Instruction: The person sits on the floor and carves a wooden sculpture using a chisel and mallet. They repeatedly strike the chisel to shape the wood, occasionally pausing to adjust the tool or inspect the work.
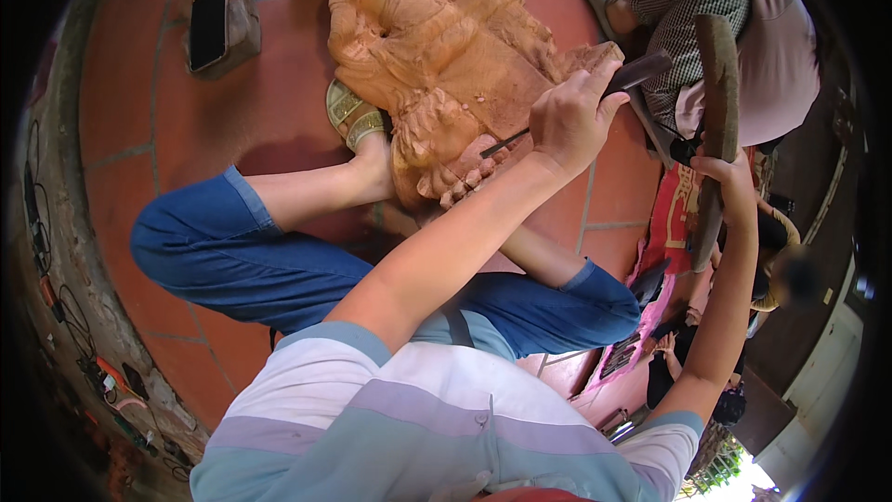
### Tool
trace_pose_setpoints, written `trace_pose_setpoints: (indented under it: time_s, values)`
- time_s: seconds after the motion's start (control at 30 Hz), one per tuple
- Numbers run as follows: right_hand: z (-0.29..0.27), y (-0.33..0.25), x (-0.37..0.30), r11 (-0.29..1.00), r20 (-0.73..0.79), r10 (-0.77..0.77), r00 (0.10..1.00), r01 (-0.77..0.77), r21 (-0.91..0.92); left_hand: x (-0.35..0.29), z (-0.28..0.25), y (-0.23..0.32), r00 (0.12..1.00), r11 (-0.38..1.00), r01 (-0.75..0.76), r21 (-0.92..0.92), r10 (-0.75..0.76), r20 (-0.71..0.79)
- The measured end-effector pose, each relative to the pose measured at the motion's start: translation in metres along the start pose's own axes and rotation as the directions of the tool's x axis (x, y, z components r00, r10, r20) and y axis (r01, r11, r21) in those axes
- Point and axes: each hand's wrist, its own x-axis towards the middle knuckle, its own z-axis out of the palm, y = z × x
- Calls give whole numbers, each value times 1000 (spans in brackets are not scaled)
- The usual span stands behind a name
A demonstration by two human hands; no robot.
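A large pale-orange wooden carving (437,56) lies on the red tiled floor (139,84), propped against my sandalled foot (358,121). My left hand (571,121) grips a dark-handled chisel (636,72), whose thin blade touches the carving's lower edge. My right hand (729,181) is raised to the right of it and holds a long wooden mallet (717,84) upright, apart from the chisel's handle. My legs in blue trousers are folded around the carving.
A black phone (208,26) rests on a block at the upper left. Another person in checked trousers and a pink top (743,28) sits at the upper right. Cables and small tools (93,363) line the left wall. A red patterned mat (664,223) lies on the right.
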Motion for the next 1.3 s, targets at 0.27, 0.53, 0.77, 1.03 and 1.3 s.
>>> trace_pose_setpoints:
  time_s: [0.27, 0.53, 0.77, 1.03, 1.3]
  values:
    - [6, -7, 10, 996, 76, 47, 996, -52, 74, 12, 0, -2, 990, 990, 139, -5, -139, -20]
    - [12, -19, 15, 996, 53, 34, 998, -38, 81, 8, -1, -4, 991, 998, 51, -32, -55, -122]
    - [0, -27, 20, 999, 32, 25, 999, -25, 26, 6, -1, -7, 989, 999, 44, -11, -45, -143]
    - [6, -31, 24, 997, 53, 82, 995, -82, -11, 6, -3, -10, 984, 995, 96, -21, -98, -147]
    - [5, -32, 12, 1000, 14, -14, 1000, 14, -17, -5, -15, -4, 985, 999, -38, 0, 37, -166]
